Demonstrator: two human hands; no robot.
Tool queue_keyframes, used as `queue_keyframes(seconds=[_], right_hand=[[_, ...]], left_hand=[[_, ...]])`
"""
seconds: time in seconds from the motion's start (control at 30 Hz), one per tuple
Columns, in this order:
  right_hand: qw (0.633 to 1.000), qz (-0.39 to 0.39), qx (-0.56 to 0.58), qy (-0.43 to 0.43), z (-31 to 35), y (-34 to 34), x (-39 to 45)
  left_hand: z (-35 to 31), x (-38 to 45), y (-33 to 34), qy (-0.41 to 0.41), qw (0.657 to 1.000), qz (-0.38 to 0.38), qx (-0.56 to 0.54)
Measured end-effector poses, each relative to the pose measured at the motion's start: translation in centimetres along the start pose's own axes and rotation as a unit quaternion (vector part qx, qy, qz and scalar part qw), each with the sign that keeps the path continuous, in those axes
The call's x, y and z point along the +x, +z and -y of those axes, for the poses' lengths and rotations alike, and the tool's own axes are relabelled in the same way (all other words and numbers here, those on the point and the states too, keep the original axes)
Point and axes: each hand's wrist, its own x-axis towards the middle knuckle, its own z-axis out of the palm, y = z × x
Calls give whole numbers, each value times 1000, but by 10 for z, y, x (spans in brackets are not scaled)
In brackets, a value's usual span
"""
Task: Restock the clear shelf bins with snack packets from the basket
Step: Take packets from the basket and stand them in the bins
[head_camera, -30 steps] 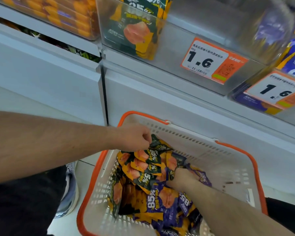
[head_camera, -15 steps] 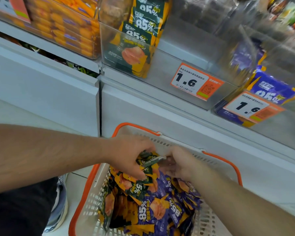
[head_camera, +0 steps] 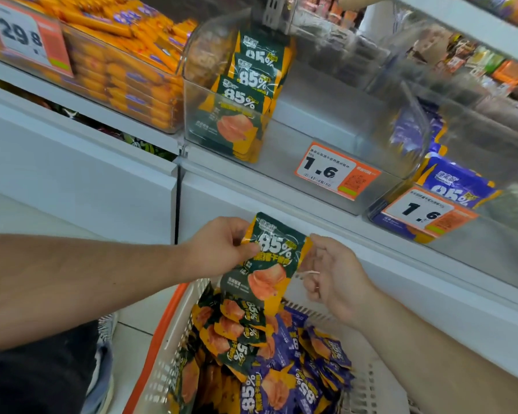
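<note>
I hold one green-and-orange snack packet [head_camera: 269, 264] upright above the basket [head_camera: 162, 339]. My left hand [head_camera: 219, 249] pinches its upper left edge, and my right hand [head_camera: 335, 276] pinches its right edge with thumb and fingertips. The white, orange-rimmed basket holds several green and purple packets [head_camera: 275, 369]. Above, a clear shelf bin [head_camera: 326, 127] has a short stack of matching green packets [head_camera: 243, 115] at its left side. Its right part is bare.
To the right, a second clear bin holds purple packets [head_camera: 458, 186]. On the left is a bin of orange sausage sticks [head_camera: 117, 64]. Orange price tags [head_camera: 335, 171] hang on the bin fronts. A white shelf ledge runs below. My shoe [head_camera: 102, 369] is beside the basket.
Both hands have risen out of the basket with one green packet between them. The view has tilted up, showing more of the shelf bins.
</note>
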Motion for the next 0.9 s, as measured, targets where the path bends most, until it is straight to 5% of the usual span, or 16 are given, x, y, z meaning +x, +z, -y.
queue_keyframes(seconds=[0.17,0.3,0.53,0.9], right_hand=[[981,-18,-118,-151,21,15,-11],[963,-55,-96,-246,45,17,-14],[976,-18,-30,-217,60,14,-16],[909,-119,-73,-394,158,33,-30]], left_hand=[[-22,10,0,-2,992,-48,-118],[-26,7,-8,-32,992,34,-121],[-37,6,-11,25,994,12,-107],[-54,10,-22,66,987,-38,-139]])
